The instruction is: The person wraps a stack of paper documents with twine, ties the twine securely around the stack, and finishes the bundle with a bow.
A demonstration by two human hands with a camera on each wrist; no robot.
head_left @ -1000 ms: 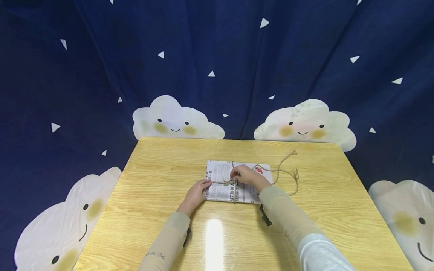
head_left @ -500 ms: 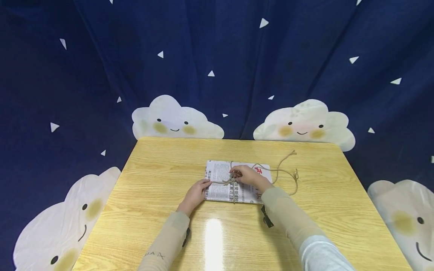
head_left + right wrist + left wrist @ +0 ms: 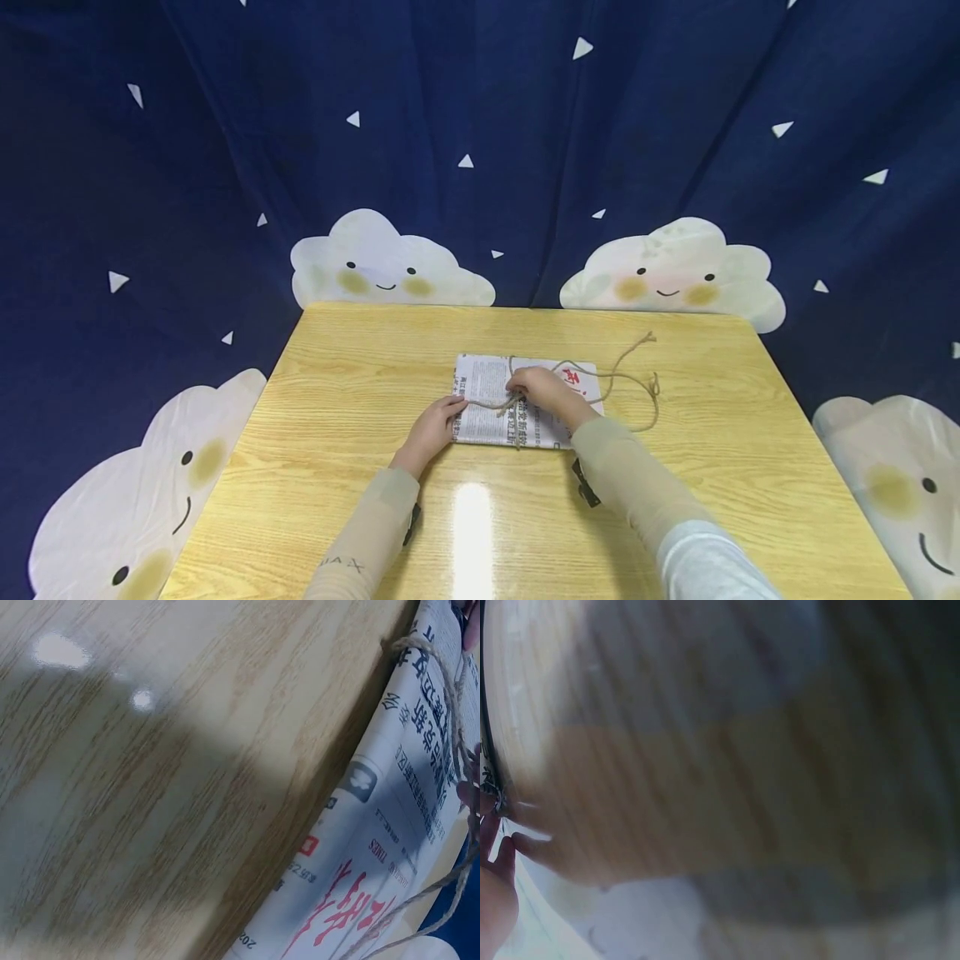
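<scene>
A flat parcel wrapped in newspaper (image 3: 480,421) lies on the wooden table, crossed by brown twine (image 3: 517,429). At the parcel's left edge my left hand (image 3: 429,429) pinches one strand of the twine, which runs taut toward the crossing. My right hand (image 3: 547,392) is over the parcel's middle, its fingers pinching the twine at the crossing and partly covering it. Up close in the right wrist view, the twine (image 3: 456,720) wraps over the printed paper (image 3: 375,817), with fingertips (image 3: 469,793) at the right border. The left wrist view shows a blurred hand (image 3: 496,900) at its lower left.
Loose twine ends (image 3: 630,354) trail off the parcel's right side onto the wooden table (image 3: 360,358). Behind the table hangs a dark blue curtain (image 3: 420,83) with white cloud patterns. A bright reflection marks the table's front.
My right hand has shifted slightly at the crossing, and more of the twine on the parcel's right side shows. My left hand keeps its place at the left edge.
</scene>
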